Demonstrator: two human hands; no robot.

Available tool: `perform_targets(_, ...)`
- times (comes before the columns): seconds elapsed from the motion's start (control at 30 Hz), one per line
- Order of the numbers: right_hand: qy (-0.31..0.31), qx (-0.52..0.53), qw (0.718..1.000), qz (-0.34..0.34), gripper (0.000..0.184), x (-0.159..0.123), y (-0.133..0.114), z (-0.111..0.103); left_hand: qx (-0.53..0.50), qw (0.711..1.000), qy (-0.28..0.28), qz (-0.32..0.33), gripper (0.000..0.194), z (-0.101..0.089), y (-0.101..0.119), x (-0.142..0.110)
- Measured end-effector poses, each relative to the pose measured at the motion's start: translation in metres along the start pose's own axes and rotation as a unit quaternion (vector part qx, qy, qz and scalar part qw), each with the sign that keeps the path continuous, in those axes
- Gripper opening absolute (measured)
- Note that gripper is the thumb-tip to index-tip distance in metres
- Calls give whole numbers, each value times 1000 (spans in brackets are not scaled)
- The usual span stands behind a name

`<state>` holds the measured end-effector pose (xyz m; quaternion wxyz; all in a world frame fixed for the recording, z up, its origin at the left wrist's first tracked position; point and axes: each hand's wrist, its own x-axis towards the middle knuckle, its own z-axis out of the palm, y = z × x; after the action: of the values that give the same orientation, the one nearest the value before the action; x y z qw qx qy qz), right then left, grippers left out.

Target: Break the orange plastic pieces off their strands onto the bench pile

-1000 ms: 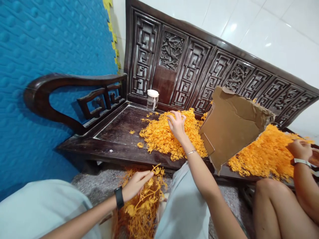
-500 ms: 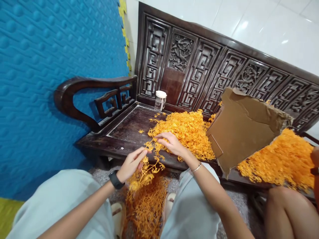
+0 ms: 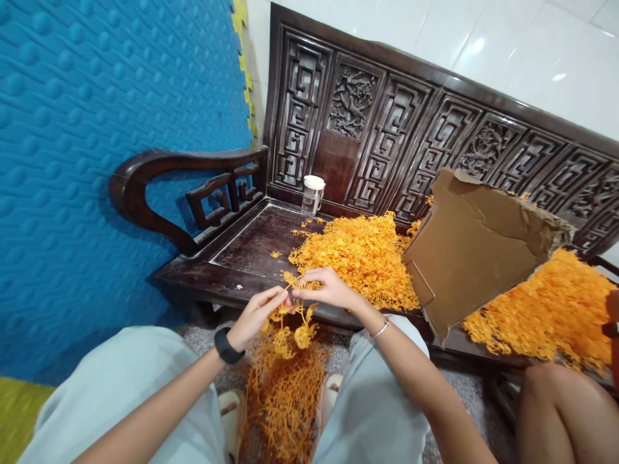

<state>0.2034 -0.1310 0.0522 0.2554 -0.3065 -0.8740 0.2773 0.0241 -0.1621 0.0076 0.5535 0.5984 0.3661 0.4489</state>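
Between my knees, my left hand point(image 3: 256, 316) is closed in a pinch on an orange plastic flower sprig point(image 3: 305, 336). Its thin branches and blossoms dangle below my fingers. My right hand point(image 3: 329, 288) meets the left from the other side, thumb and fingers drawn together on the upper part of the same sprig. Exactly what its fingertips grip is partly hidden. Just behind that hand, a heap of loose orange blossoms point(image 3: 358, 251) lies on the dark wooden bench point(image 3: 242, 248). Under the hands, bare orange stems point(image 3: 290, 399) are piled between my feet.
A torn cardboard sheet point(image 3: 478, 238) leans across the bench, dividing off a second orange heap point(image 3: 570, 309). By the backrest stands a clear cup with a white lid point(image 3: 313, 195). Another person's knee point(image 3: 565, 412) is at the right. Blue matting point(image 3: 72, 193) lies left.
My right hand has moved down and left to meet the left hand, and its fingers have closed on the sprig. The sprig has swung, its blossoms now hanging further right.
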Motion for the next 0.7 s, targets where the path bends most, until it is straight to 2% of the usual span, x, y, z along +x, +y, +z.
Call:
perform_targets(0.3,26,40,999,22,25,1,-4,-5,-19,999,-33,-29,42,4,-2,0)
perform_targets(0.5,37,37,998,17,23,1,1,-11,-39,997,-42,-59,43,9,1,-6)
perform_targets(0.6,41,-4,999,2,25,1,-1,-15,-76,993,-53,-80,44,12,1,-12)
perform_targets(0.7,50,-96,994,-24,28,0,-7,-14,-93,990,-49,-93,44,15,3,-13)
